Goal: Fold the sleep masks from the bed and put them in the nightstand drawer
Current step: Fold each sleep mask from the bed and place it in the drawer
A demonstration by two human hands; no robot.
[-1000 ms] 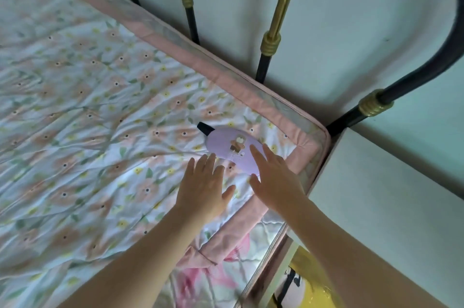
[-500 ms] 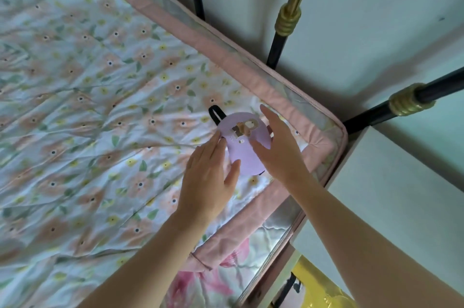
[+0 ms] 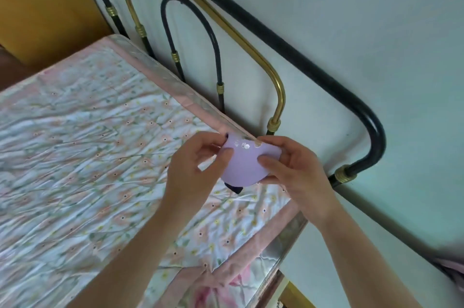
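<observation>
Two raised forearms, left hand (image 3: 193, 169) and right hand (image 3: 293, 172) pinching lilac sleep mask (image 3: 244, 164) between them

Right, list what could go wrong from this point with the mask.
1. The purple sleep mask is pinched only at its edges by the left hand and right hand, above the bed; the fold could spring open if either lets go.
2. Its dark strap hangs loose below and may stick out of the fold or snag.
3. No drawer is in view, so the carry is still ahead.
</observation>
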